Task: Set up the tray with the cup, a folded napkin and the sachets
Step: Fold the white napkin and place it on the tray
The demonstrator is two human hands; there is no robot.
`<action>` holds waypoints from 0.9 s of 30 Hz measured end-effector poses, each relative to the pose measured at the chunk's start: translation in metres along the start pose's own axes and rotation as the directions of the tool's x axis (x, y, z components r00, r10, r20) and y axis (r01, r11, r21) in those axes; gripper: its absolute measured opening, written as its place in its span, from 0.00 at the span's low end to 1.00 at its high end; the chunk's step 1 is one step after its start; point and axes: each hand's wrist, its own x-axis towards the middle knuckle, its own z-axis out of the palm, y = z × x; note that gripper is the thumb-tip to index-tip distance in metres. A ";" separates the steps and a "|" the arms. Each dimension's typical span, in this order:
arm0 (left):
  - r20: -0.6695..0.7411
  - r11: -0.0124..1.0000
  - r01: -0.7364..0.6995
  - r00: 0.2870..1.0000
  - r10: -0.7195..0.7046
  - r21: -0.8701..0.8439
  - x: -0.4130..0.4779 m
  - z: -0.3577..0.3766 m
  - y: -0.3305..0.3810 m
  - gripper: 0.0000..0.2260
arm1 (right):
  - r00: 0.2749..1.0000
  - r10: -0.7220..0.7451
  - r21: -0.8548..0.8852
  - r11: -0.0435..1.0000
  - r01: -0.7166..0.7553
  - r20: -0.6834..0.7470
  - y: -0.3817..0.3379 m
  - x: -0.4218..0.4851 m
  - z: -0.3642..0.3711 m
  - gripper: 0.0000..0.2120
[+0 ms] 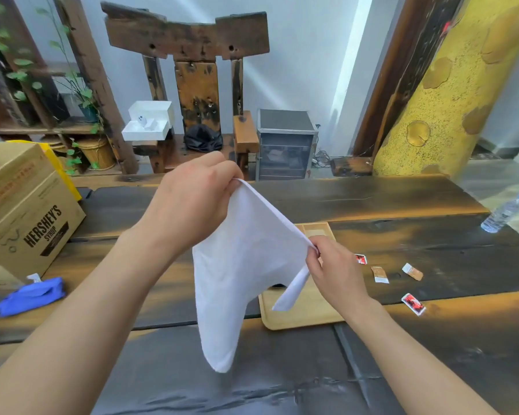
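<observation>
A white napkin [240, 283] hangs unfolded in the air above the dark table. My left hand [192, 199] pinches its upper corner, and my right hand [333, 271] pinches another corner lower and to the right. Behind the napkin lies a wooden tray [300, 313], mostly hidden by the cloth and my right hand. A dark rim [277, 286] shows on the tray under the napkin; I cannot tell if it is the cup. Several sachets lie loose on the table right of the tray: a red one [360, 259], two brown ones [379, 274] [413, 271] and another red one [413, 304].
A Hershey's cardboard box [27, 217] stands at the table's left. A blue cloth [32, 295] lies in front of it. A plastic water bottle [504, 212] lies at the far right. A wooden chair [192, 85] and a small metal cabinet [285, 145] stand behind the table.
</observation>
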 end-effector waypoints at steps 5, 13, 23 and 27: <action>-0.028 0.999 0.027 0.999 -0.028 -0.024 -0.003 0.006 -0.013 0.07 | 0.987 0.161 -0.191 0.970 -0.153 0.025 0.062 -0.020 -0.023 0.11; 0.028 0.991 0.125 0.992 -0.124 -0.046 0.004 0.052 -0.034 0.06 | 0.964 0.257 0.109 0.958 -0.264 0.074 0.122 0.012 -0.097 0.13; 0.012 0.742 0.487 0.839 -0.544 -0.460 0.077 0.095 -0.046 0.05 | 0.919 0.394 0.525 0.785 -0.329 -0.014 0.129 0.142 -0.169 0.10; -0.003 0.620 0.462 0.800 -0.600 -0.634 0.082 0.100 -0.036 0.07 | 0.915 0.402 0.572 0.760 -0.308 -0.043 0.133 0.150 -0.176 0.11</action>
